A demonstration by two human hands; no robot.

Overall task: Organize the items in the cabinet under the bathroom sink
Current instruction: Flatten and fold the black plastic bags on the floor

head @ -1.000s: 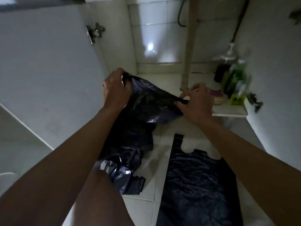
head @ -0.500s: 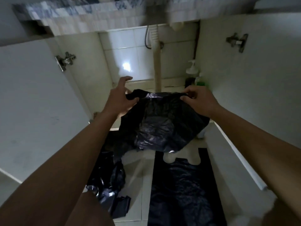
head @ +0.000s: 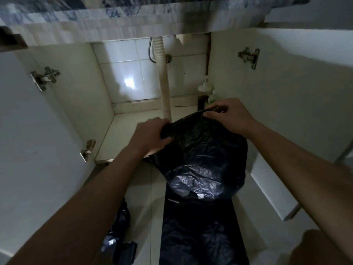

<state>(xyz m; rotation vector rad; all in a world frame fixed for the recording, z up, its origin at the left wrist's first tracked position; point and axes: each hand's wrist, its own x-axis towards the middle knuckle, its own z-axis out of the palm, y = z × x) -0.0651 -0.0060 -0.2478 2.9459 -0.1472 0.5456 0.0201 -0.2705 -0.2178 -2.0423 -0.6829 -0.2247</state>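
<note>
Our left hand (head: 150, 136) closed since earlier, fingers now bunching black bag (head: 206, 155) rim; right hand (head: 231, 115) fingers pinch far-right rim.

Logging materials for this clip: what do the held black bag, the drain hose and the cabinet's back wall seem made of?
The black bag: thin glossy plastic film, crinkled with sheen; drain hose: probably off-white plastic, ribbed up top; back wall: likely glazed tile, grout lines, bright reflection.

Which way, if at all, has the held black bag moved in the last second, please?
Yes, rightward. The held black bag hung left of the drain pipe; now it hangs mostly right of it, over the flat bag.
</note>
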